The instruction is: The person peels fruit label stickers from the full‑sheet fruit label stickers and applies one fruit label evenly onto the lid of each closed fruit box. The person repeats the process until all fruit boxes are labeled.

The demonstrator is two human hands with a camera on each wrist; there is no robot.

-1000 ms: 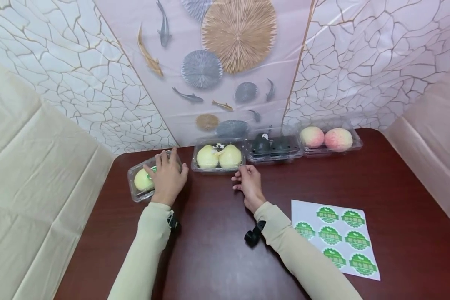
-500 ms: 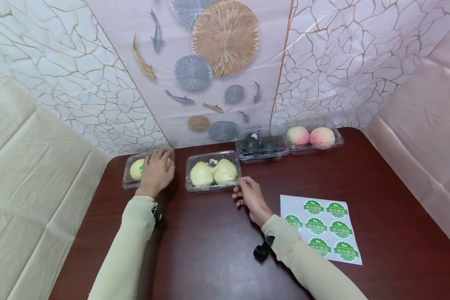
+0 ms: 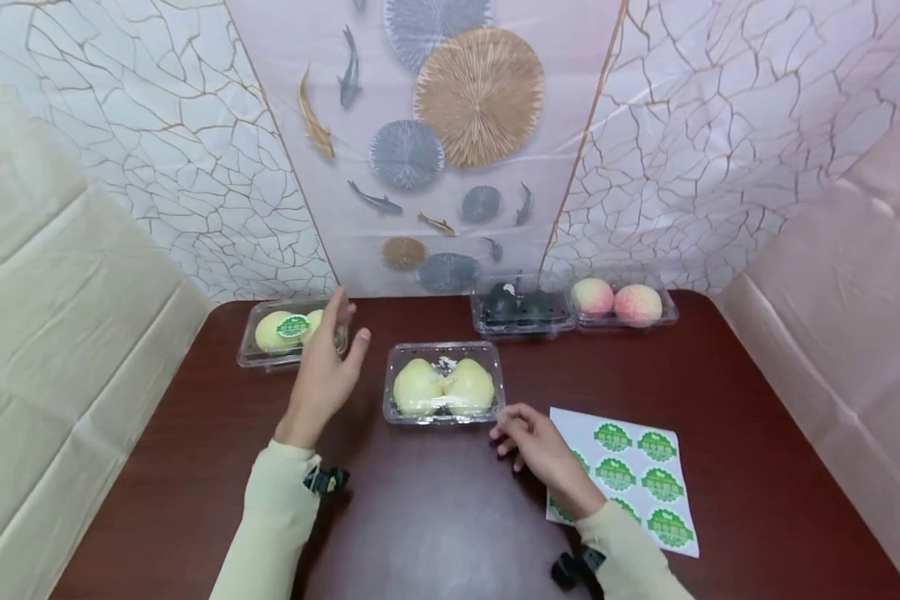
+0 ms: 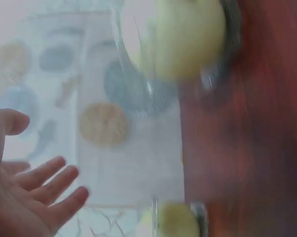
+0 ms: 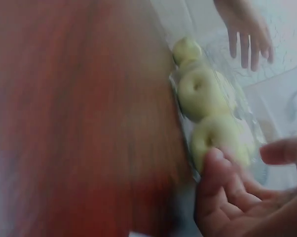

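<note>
A clear plastic box point(image 3: 390, 392) with two pale yellow pears point(image 3: 418, 387) sits mid-table. My right hand point(image 3: 540, 446) has its curled fingers at the box's near right corner; in the right wrist view the fingers and thumb stand around that end of the box. My left hand point(image 3: 322, 375) is raised with fingers extended and thumb apart, holding nothing. Behind it, at the back left, lies another clear box point(image 3: 270, 358) of yellow fruit, bearing a round green sticker point(image 3: 292, 326). The left hand partly covers that box's right end in the head view.
At the back of the table point(image 3: 420, 517), a clear box point(image 3: 523, 310) of dark green fruit stands beside one with two pink-and-cream peaches point(image 3: 637, 305). A white sheet point(image 3: 675, 533) of green round stickers lies at the right, partly under the right forearm. A patterned backdrop hangs behind.
The pear box has slid from the back row toward me along with my right hand. My left hand set the stickered box straighter at the back left, then lifted off it.
</note>
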